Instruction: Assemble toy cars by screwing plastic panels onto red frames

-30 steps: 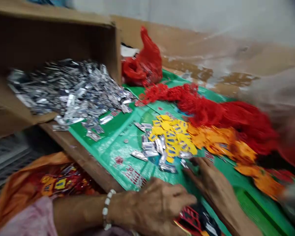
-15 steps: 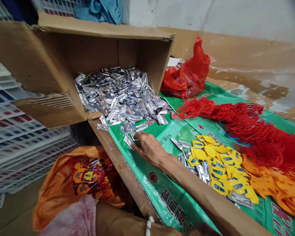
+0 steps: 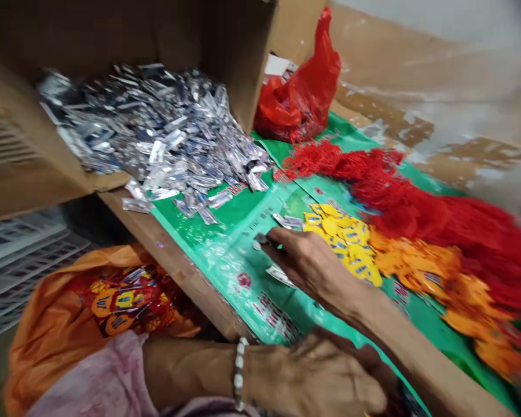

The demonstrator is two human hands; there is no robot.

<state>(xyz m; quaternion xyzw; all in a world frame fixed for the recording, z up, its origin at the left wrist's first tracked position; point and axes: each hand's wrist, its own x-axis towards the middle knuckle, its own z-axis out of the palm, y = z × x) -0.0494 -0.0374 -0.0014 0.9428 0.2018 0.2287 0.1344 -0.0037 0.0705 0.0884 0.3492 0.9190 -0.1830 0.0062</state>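
Note:
My right hand (image 3: 308,255) is over the green printed sheet, its fingers bent together with a small silver strip (image 3: 259,240) at the tips, blurred by motion. Another silver strip (image 3: 280,275) lies on the sheet just under that hand. Beside it are flat yellow plastic pieces (image 3: 342,240) with blue marks. My left hand (image 3: 325,379), with a white bead bracelet (image 3: 239,373) at the wrist, is low in front with fingers curled; what they hold is hidden. A heap of silver strips (image 3: 169,133) spills out of the cardboard box (image 3: 243,87) onto the green sheet (image 3: 226,249).
Orange plastic pieces (image 3: 421,266) and a long pile of red plastic pieces (image 3: 451,220) lie to the right. A red plastic bag (image 3: 299,92) stands behind. Below the wooden table edge (image 3: 182,272) sits an orange sack (image 3: 47,324) of mixed pieces, near white crates (image 3: 26,249).
My right hand has moved right, away from the loose silver strips near the box, toward the yellow pieces. My left hand has come into view at the bottom. The view has swung right and down.

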